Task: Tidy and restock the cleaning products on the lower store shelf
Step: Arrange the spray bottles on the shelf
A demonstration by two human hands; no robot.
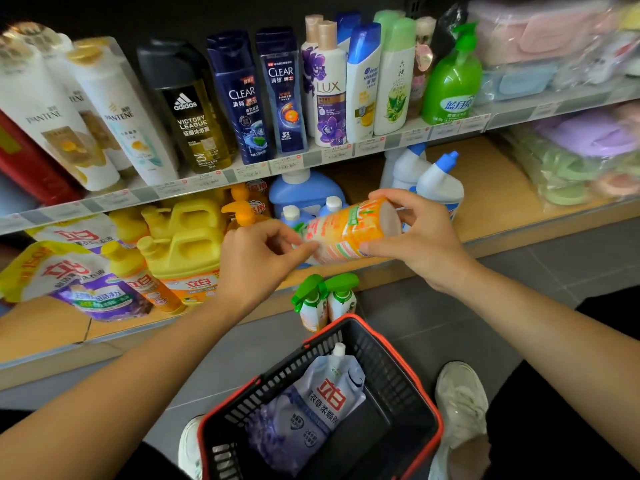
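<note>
The orange bottle (pixel 346 232) lies sideways in front of the lower shelf (pixel 502 192). The left hand (pixel 256 251) pinches its neck end and the right hand (pixel 424 233) curls round its base. It looks like stiff, slick plastic, likely liquid-heavy, so a mid-body grip seems safest.

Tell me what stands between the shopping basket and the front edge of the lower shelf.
Two green-capped spray bottles stand there side by side on the floor, close to the far rim of the basket, as the head view shows.
</note>
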